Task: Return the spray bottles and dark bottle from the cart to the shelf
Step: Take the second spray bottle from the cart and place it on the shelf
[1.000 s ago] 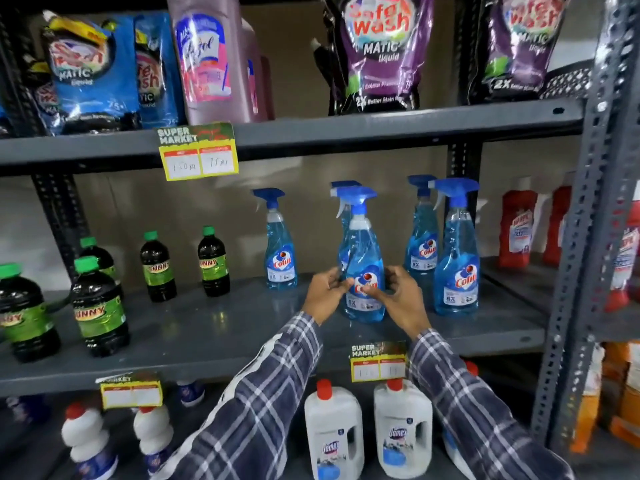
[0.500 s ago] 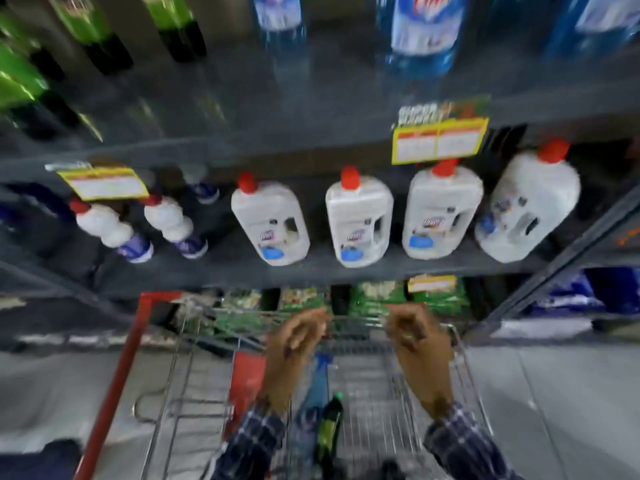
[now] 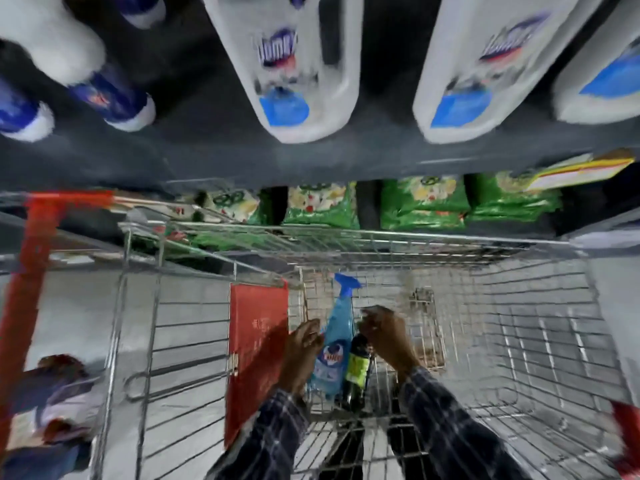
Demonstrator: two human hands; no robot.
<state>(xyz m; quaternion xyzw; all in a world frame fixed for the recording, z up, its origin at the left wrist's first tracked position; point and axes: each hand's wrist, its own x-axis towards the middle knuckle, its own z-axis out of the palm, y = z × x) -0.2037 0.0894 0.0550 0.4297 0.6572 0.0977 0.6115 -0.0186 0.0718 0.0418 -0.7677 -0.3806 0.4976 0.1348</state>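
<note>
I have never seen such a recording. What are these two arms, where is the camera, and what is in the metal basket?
There is no machine here. A person wears a wide-angle camera on the head, so this one picture looks down at that person's own arms in checked sleeves. The left hand is at a blue spray bottle, and the right hand is at the top of a dark bottle with a yellow-green label. Both bottles lie in the wire shopping cart. The picture is blurred, so whether either hand grips yet is unclear. Above, white jugs stand on a grey shelf.
</note>
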